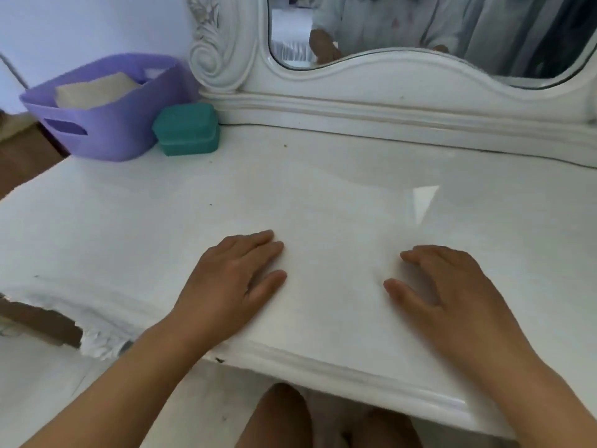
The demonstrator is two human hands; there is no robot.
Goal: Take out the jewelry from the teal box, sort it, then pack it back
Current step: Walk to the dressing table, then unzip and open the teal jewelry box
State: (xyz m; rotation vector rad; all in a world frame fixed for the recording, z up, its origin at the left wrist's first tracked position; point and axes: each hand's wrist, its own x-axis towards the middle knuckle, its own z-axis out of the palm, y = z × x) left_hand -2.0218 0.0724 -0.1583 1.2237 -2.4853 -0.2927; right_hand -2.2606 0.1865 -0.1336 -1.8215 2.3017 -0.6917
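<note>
One small teal box (186,130), rounded-rectangular with a matte, slightly textured shell, sits closed at the far left of the white glossy desk (323,189). It stands just beside a lavender plastic basket (97,124) on its left and near the carved white mirror frame (226,59) behind it. Lid seam runs round the body; lid looks fully seated. No jewelry visible anywhere; contents presumably all inside.

Handling, judged: box looks light and rigid, easy to lift one-handed. Shell is not glossy, so slip risk is low, but the desk is slick and the box may slide if pushed rather than lifted. Best hold: across the short sides of the lower half, leaving the lid free. Hinge or clasp position cannot be made out. Contents are probably small and loose, so keep it level and open it over the middle of the desk.

Left hand (232,279) lies flat, palm down, at the near edge, fingers extended, holding nothing. Right hand (452,292) likewise flat and empty. Both are well apart from the box. Task not yet begun.
</note>
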